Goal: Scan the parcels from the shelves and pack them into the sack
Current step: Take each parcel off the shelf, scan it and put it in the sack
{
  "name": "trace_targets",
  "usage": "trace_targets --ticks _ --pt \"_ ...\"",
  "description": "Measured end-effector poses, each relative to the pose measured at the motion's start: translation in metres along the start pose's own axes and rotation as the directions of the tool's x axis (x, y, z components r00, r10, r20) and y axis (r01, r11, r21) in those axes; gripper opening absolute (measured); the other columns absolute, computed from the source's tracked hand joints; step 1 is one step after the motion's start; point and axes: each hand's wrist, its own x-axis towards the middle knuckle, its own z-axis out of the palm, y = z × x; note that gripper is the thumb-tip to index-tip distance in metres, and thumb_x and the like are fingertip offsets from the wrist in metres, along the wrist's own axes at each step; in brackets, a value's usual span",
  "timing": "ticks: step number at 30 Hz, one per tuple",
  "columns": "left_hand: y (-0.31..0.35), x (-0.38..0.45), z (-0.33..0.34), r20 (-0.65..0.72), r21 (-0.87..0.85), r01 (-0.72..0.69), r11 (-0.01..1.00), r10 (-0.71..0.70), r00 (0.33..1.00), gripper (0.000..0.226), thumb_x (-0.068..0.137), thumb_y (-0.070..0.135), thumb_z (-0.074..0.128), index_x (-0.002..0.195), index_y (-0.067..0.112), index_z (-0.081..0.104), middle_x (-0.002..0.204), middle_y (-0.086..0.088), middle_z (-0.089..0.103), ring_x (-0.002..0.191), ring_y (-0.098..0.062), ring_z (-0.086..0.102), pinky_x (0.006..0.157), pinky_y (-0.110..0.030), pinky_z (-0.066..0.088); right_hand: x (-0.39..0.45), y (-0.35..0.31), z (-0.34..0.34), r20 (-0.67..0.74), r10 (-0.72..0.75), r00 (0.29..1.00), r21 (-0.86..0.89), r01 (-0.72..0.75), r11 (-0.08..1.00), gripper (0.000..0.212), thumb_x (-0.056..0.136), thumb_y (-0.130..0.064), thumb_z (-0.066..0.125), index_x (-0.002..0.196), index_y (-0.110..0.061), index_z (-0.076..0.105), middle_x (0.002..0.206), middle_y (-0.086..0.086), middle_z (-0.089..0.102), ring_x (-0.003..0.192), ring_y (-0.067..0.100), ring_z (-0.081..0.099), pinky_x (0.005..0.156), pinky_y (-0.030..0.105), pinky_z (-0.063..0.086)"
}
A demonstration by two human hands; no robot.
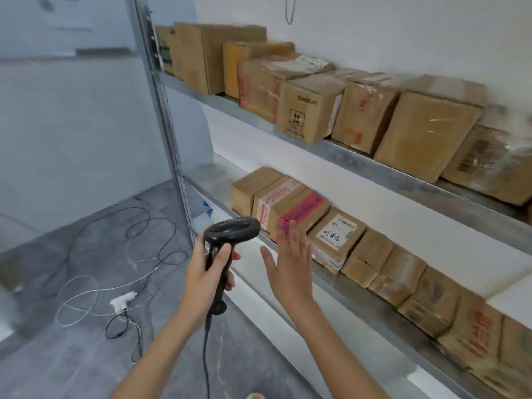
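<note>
Both forearms reach up from the bottom of the view toward the shelving. Just ahead of the right hand (289, 262), whose grip is wide with flat, spread fingers holding nothing, stands the parcel with the pink label (299, 216) on the lower shelf (359, 300). That parcel lies forward and slightly up from the fingertips, which overlap its pink front corner in this view; whether they touch it cannot be told through the motion blur. Its long axis runs back toward the wall, short face outward. The right hand is clearly the nearer one.

To the left of that grip, the left hand (208, 267) is wrapped around the handle of a black barcode scanner (230, 240), head pointing right toward the same parcel, its cord hanging down between the arms.

Beyond, more cardboard boxes sit side by side to the right along the lower shelf, and another row fills the upper shelf (374, 165) above. Loose cables (123, 254) lie on the grey floor well to the left. No sack is in view.
</note>
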Motion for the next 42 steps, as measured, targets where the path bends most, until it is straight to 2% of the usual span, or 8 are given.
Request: trace_targets --ticks 6,15,25,28,32,36,38,42 --pt "-0.006 0.060 0.005 -0.144 0.006 0.022 1.000 -0.021 0.989 0.045 0.097 0.023 0.052 0.141 0.016 0.042 0.083 -0.009 0.069 0.047 -0.022 0.052 0.045 -0.030 0.046 0.108 -0.008 0.010 0.064 -0.052 0.997 0.062 0.048 0.997 0.068 0.103 -0.055 0.031 0.160 -0.028 0.005 0.168 0.005 -0.002 0.154 0.031 -0.009 0.123 0.045 -0.005" --pt "-0.015 0.163 -0.002 -0.175 0.066 0.014 0.998 -0.002 0.985 0.036 0.101 0.018 0.050 0.136 0.013 0.046 0.087 -0.012 0.068 0.047 -0.022 0.052 0.045 -0.029 0.046 0.196 -0.009 0.055 0.113 -0.001 0.994 0.087 -0.009 0.996 0.076 0.102 -0.056 0.031 0.160 -0.019 -0.001 0.168 0.009 -0.006 0.153 0.033 -0.012 0.124 0.048 -0.003" --pt "-0.042 0.320 -0.044 0.111 0.083 0.073 0.994 -0.082 0.990 0.042 0.095 0.033 0.053 0.131 0.012 0.047 0.088 -0.007 0.069 0.052 -0.027 0.053 0.046 -0.030 0.048 0.268 -0.046 0.134 0.060 0.278 0.959 -0.014 -0.278 0.960 0.078 0.105 -0.053 0.027 0.156 -0.016 -0.017 0.161 0.006 -0.032 0.143 0.028 -0.035 0.121 0.046 -0.017" --pt "-0.049 0.363 -0.056 0.199 0.114 0.098 0.989 -0.119 0.973 0.028 0.102 0.025 0.050 0.126 0.012 0.046 0.082 0.002 0.070 0.048 -0.023 0.053 0.044 -0.027 0.047 0.291 -0.059 0.159 0.059 0.391 0.919 -0.120 -0.382 0.916 0.081 0.103 -0.058 0.027 0.157 -0.012 -0.012 0.163 0.013 -0.024 0.149 0.037 -0.024 0.121 0.050 -0.015" --pt "-0.057 0.405 -0.072 0.318 0.147 0.136 0.980 -0.177 0.931 0.021 0.104 0.025 0.048 0.124 0.019 0.047 0.086 0.003 0.069 0.045 -0.017 0.052 0.042 -0.024 0.043 0.308 -0.069 0.184 -0.042 0.520 0.853 -0.281 -0.510 0.813 0.091 0.093 -0.067 0.043 0.159 -0.008 0.018 0.164 0.024 0.011 0.150 0.047 0.007 0.117 0.057 -0.009" --pt "-0.066 0.429 -0.082 0.394 0.125 0.184 0.975 -0.219 0.893 0.019 0.105 0.021 0.047 0.123 0.017 0.046 0.088 -0.005 0.066 0.042 -0.017 0.051 0.041 -0.023 0.043 0.320 -0.078 0.189 -0.022 0.561 0.827 -0.399 -0.522 0.754 0.106 0.087 -0.075 0.046 0.160 -0.009 0.008 0.163 0.028 -0.001 0.149 0.050 -0.004 0.111 0.062 -0.019" --pt "-0.070 0.436 -0.087 0.413 0.125 0.201 0.972 -0.235 0.880 0.021 0.104 0.019 0.048 0.124 0.013 0.045 0.089 -0.007 0.066 0.042 -0.017 0.051 0.041 -0.023 0.045 0.328 -0.083 0.193 -0.049 0.603 0.796 -0.399 -0.569 0.719 0.105 0.083 -0.074 0.053 0.158 -0.008 0.020 0.162 0.029 0.010 0.149 0.052 0.005 0.114 0.062 -0.011" --pt "-0.078 0.444 -0.100 0.399 0.094 0.253 0.963 -0.269 0.876 0.020 0.104 0.021 0.049 0.123 0.017 0.047 0.088 -0.005 0.067 0.043 -0.018 0.051 0.041 -0.025 0.045 0.338 -0.090 0.213 -0.138 0.617 0.774 -0.404 -0.613 0.679 0.097 0.070 -0.069 0.072 0.143 -0.008 0.051 0.149 0.029 0.043 0.137 0.052 0.039 0.110 0.059 0.034"
